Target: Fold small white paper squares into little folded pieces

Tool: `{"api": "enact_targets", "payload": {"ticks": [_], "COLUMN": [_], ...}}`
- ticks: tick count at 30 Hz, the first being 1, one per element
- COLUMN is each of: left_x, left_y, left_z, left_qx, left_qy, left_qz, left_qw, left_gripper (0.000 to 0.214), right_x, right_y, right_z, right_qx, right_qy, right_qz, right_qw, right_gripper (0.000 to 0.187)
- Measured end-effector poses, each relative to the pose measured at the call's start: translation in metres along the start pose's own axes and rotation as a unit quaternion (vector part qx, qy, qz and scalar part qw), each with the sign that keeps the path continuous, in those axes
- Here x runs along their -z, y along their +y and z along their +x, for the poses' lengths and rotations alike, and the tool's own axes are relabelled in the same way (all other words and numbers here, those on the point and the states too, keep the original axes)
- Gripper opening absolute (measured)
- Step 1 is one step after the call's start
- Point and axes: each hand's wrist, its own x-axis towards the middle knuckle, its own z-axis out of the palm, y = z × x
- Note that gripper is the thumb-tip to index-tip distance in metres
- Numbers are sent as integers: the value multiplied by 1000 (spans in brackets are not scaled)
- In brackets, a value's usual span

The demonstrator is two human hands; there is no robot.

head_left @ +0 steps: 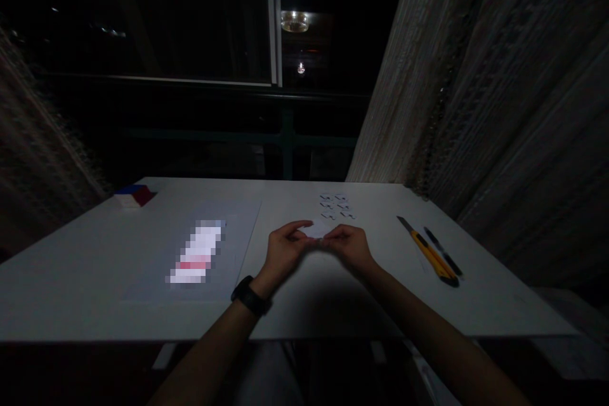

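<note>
Head: left grip (284, 244) holds paper (320, 228)

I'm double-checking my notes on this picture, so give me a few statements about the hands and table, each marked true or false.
1. The left hand and right hand hold one white piece between them. True.
2. The wristband is on the right wrist. False: the dark wristband is on the left wrist.
3. The yellow cutter lies beside a pen. True.
4. The block sits right of the cutter. False: the block is near the table's far left corner.
5. Six small marked pieces lie beyond the hands. True.
</note>
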Motion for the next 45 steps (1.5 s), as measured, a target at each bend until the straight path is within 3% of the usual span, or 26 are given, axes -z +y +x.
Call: {"api": "enact_targets", "payload": {"ticks": [13,19,29,40,45], "left_x": [0,1,1,-1,-2], "left_y": [-4,-4,-3,-3,-3], "left_z": [2,2,3,3,1], "left_qx": [6,57,77,81,72], "left_qy": [1,0,-18,20,21], "left_qz": [-31,-71,-95,-93,-91], "left_qw": [1000,996,992,992,993], "left_gripper": [45,56,80,73,69], "right_x": [-11,-13,-11,-15,-19], "right_y": [3,2,4,1,-1], "right_z": [-3,-3,-1,-2,-1], "right_qx": [-38,-44,-44,-46,-72], "right_qy": [-62,-78,-77,-98,-75], "right_qz": [163,167,156,152,160], "right_qw": [984,982,984,982,982], "right_gripper": [50,52,54,61,63]}}
